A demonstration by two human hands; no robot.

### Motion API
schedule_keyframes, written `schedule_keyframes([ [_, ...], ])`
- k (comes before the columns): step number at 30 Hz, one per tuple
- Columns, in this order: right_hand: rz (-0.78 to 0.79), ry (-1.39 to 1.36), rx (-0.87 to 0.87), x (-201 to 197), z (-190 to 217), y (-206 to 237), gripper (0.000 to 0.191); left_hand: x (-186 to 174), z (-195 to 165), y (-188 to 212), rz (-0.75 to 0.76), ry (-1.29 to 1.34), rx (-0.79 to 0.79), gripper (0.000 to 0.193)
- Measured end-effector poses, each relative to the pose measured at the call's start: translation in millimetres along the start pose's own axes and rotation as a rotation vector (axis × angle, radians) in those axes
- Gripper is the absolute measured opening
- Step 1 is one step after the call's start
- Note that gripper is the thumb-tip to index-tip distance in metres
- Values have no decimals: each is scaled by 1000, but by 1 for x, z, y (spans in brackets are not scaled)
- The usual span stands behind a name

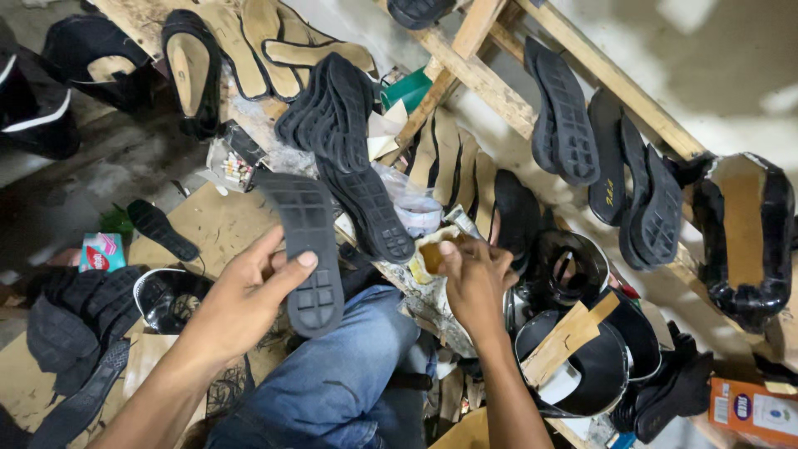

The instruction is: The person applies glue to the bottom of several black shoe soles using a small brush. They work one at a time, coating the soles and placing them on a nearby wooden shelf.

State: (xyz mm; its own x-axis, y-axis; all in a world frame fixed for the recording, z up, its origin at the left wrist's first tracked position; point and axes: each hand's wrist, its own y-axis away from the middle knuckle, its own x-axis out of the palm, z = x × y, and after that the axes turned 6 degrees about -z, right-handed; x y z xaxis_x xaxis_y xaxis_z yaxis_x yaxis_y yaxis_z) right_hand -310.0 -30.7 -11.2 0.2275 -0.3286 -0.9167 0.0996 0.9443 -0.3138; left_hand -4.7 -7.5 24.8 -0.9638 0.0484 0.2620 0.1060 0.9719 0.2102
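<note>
A: Sole (306, 249), centre-left of frame. Black rubber, tread side up. Long axis near vertical in the frame, leaning a little: one end up-left, the square-blocked end down-right, over the denim knee (349, 374).

B: Left hand (241, 299)?

A: Comes in from lower left, forearm diagonal. Fingers behind the sole, thumb (291, 270) laid across its tread edge. Closed on it, firm pinch.

B: Right hand (475, 278)?

A: Centre frame, forearm rising from the bottom edge, wrist bent over, back of hand to camera. Fingers curled tight around a small brush (460, 223) whose tip shows above them, at a yellowish glue pot (430, 256).

B: Surroundings?

A: Stack of black soles (341, 108) above, tan insoles (266, 41) upper left, more soles hung on the wooden rack (619, 79) upper right.
</note>
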Motion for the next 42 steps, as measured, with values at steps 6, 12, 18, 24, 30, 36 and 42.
schedule_keyframes([
  [6, 88, -889, -120, -40, 30, 7, 37, 4, -26, -3, 80, -214, 133, 43],
  [12, -36, -658, -488, -75, 77, 25, 46, 12, -45, 2, 236, -173, 106, 46],
  [18, -366, -426, -618, -74, 93, 22, 54, 8, -53, 10, 251, -254, 301, 41],
  [24, -444, -419, -958, -71, 101, 30, 41, 3, -58, 11, 208, -173, 225, 43],
  [30, -370, -312, -715, -66, 104, 34, 40, 2, -59, 12, 291, -119, 171, 45],
  [36, -377, -576, -565, -59, 104, 33, 51, -4, -57, 14, 364, -72, 135, 54],
  [42, -320, -463, -664, -56, 110, 29, 50, 1, -51, 10, 275, -56, 134, 57],
])
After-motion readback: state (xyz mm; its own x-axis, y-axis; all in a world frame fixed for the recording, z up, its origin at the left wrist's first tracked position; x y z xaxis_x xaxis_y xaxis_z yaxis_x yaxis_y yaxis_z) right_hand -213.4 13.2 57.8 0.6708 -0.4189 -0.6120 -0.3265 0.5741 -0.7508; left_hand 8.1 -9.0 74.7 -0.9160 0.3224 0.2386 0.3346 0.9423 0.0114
